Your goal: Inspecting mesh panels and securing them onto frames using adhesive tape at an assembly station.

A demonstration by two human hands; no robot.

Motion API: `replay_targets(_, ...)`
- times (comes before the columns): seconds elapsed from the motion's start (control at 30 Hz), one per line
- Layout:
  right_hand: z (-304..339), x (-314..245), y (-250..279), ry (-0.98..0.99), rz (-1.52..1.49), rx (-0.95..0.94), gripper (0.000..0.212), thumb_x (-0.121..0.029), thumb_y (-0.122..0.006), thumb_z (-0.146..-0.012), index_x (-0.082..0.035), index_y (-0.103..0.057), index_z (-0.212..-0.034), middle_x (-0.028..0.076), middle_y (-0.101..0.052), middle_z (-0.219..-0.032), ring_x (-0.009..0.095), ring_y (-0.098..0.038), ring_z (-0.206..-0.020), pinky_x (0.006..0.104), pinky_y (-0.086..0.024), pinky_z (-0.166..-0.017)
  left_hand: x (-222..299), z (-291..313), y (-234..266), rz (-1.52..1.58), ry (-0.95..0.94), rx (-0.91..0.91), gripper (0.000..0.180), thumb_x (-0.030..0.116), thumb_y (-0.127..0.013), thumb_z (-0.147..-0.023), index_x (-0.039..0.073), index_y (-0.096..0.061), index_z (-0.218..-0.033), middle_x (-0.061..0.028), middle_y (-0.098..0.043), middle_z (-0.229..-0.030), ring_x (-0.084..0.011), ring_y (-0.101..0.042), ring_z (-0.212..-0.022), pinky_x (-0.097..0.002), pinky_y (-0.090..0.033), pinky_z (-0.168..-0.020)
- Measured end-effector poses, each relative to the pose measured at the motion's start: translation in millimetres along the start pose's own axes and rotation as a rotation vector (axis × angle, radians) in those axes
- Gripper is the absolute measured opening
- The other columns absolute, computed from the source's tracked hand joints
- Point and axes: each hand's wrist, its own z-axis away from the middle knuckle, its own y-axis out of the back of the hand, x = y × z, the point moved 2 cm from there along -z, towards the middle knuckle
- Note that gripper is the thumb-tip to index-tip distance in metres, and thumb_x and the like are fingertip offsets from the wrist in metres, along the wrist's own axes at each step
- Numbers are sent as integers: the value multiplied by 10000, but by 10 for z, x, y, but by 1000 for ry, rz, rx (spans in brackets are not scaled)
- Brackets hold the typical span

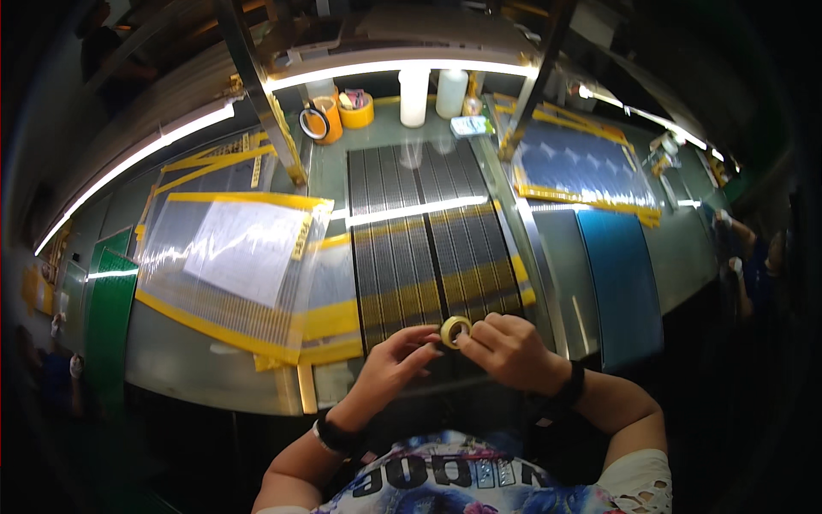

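Note:
My right hand [517, 349] grips a small roll of yellowish tape [448, 326], fingers closed on its right side. My left hand [396, 364] is just left of the roll, its fingers stretched toward it and apart. Whether its fingertips touch the tape is too fine to tell. Beyond both hands lies a long dark panel [390, 265] with fine lengthwise stripes, its near end partly hidden by my hands. Light from the lamp reflects in a bright band across its middle.
Yellow-edged clear sleeves [171, 248], with a white sheet [244, 244], lie left. At the back stand orange tape rolls [358, 113], a white bottle [413, 98] and a translucent bottle [451, 94]. Right are a metal strip [539, 257] and blue panel [621, 283]. People work on both sides.

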Motion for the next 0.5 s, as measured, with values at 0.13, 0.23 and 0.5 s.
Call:
replay_targets(0.13, 285, -520, -56, -93, -177, 28, 229, -53, -728, -756, -70, -692, -982, 19, -552, -798, 157, -567, -671, 280, -479, -576, -182, 212, -148, 48, 31, -144, 306, 231, -628, -995, -10, -649, -1182, -48, -704, -1023, -100, -663, -908, -232, -528, -746)
replay_targets(0.23, 468, -594, -1, -372, -531, 139, 202, -39, -693, -834, -63, -690, -1035, 40, -576, -837, 169, -579, -708, 286, -490, -619, -327, 438, -66, -5, 38, -142, 302, 225, -603, -1009, -17, -655, -1182, -53, -710, -995, -102, -667, -888, -237, -533, -742)
replay_targets(0.5, 643, -649, -247, -509, -1196, -106, 221, -123, -700, -904, -59, -681, -1115, 51, -601, -1015, 162, -579, -917, 284, -483, -771, -498, 761, -80, -92, 108, -264, 353, 265, -558, -1033, -17, -644, -1227, -31, -691, -981, -74, -613, -848, -233, -517, -754)
